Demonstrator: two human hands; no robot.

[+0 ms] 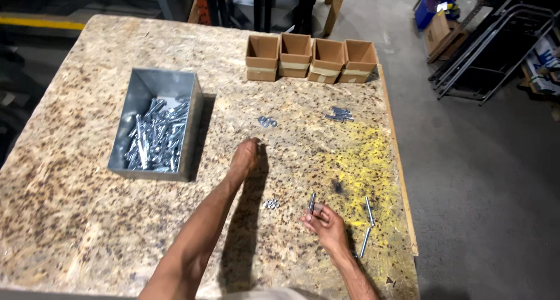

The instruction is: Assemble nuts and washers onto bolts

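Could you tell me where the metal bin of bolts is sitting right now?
In the head view, the metal bin sits on the left half of the table, left of the left hand.

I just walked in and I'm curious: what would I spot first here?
Probably the metal bin full of shiny bolts on the table's left side, and the row of four small cardboard boxes along the far edge. Nearer, the right hand has a bolt in its grip, while the left hand reaches toward some washers mid-table.
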